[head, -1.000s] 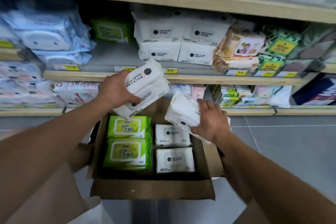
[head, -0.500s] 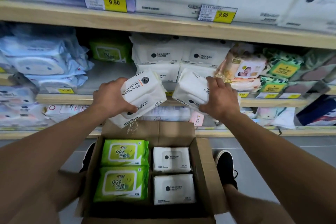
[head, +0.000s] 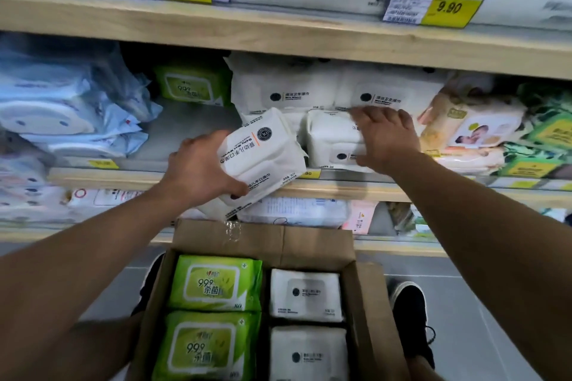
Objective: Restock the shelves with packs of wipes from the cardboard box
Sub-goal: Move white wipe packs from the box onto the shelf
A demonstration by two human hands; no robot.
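Two soft white pillow-shaped packs [head: 263,153], one gripped in each hand [head: 198,170].

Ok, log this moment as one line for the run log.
phase: shelving | left hand: holds white wipes pack at shelf edge | right hand: sets second white pack on middle shelf | cardboard box: four packs visible
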